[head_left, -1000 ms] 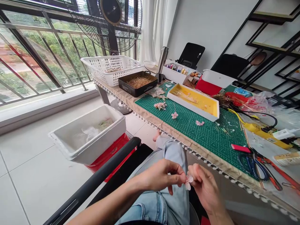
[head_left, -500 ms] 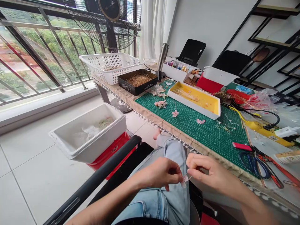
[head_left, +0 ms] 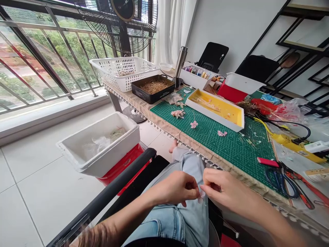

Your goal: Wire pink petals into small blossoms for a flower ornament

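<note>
Above my lap, my left hand [head_left: 181,188] is closed in a pinch on a small pale pink flower [head_left: 201,196], its translucent petals poking out below the fingertips. My right hand [head_left: 219,185] is close beside it, thumb and forefinger pressed together just above the flower. Whatever those right fingers grip is too fine to make out. On the green cutting mat [head_left: 205,140] beyond my hands lie a single pink flower [head_left: 194,124] with a thin stem, some pink petals [head_left: 222,133] and a cluster of pink flowers [head_left: 178,113].
A white tray with a yellow bottom [head_left: 218,115] and a black tray of golden wires [head_left: 154,89] stand on the table. Scissors [head_left: 280,181] and pliers [head_left: 299,192] lie at the right. A white bin [head_left: 102,161] stands left of the black armrest [head_left: 123,178].
My right hand has shifted slightly left, closer to my left fingertips. The thin wire seen between the hands earlier no longer shows clearly. The view has turned slightly.
</note>
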`<state>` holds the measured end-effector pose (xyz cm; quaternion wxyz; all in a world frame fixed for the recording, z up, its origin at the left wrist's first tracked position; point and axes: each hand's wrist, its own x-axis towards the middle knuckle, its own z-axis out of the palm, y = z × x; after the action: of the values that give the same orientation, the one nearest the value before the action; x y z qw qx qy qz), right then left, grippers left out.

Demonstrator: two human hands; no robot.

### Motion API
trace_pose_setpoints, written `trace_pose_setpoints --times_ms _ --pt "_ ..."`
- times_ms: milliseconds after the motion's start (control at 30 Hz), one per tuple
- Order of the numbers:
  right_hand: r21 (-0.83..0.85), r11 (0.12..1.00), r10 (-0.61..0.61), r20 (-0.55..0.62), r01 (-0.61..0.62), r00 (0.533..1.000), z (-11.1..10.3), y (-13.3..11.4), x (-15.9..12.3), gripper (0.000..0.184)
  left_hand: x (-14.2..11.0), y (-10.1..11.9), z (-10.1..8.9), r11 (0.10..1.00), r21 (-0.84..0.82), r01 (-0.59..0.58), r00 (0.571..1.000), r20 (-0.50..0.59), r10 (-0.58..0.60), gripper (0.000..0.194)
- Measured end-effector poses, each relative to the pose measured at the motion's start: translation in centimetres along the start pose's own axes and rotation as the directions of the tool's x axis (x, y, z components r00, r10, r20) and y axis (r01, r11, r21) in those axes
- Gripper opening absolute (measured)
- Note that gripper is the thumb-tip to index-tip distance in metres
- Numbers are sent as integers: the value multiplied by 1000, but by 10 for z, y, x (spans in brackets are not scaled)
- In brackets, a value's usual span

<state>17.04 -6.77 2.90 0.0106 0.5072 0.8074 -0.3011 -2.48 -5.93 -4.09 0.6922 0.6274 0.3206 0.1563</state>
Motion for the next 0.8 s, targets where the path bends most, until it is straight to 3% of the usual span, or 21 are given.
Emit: trace_pose_setpoints --times_ms 167,367,467,667,733,800 --pt "-115 993 -4 -66 -4 998 9 -7 -3 27 2 -2 0 1000 8 16 999 -31 -15 15" --pt "-424 896 -259 -258 132 931 38 -19 -7 26 6 -2 -6 997 -17 75 996 -38 -76 10" --pt "-304 939 -253 -297 161 921 43 -18 -8 28 7 -2 -9 983 -162 82 997 7 -82 8" --pt "101 987 -77 -398 127 914 41 -10 -13 19 7 2 -10 943 -325 76 997 22 -73 23" --pt "193 973 -23 -469 127 883 45 -3 -14 12 7 3 -9 937 -341 76 997 16 -75 27" --pt "348 933 113 -528 93 841 52 6 -14 18 7 4 -9 937 -342 66 998 12 -66 32"
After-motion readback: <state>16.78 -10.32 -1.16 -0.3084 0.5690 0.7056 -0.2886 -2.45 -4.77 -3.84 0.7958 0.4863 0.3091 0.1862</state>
